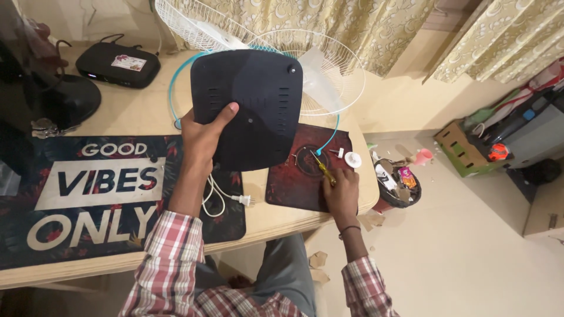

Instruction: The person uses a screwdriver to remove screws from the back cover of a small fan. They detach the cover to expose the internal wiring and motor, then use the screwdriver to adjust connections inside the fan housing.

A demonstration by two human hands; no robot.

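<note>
Over the desk (147, 114), left hand (202, 138) grips the dark fan base (252, 105), tilted up; right hand (341, 191) is closed round a yellow screwdriver (322, 169) on the red mat (294, 182).

In my left hand (202, 138) I hold a dark, rounded-square fan base (247, 108), tilted up, underside towards me, thumb across its lower left edge. My right hand (342, 191) grips a yellow-handled screwdriver (323, 170), its tip pointing up and away.
</note>
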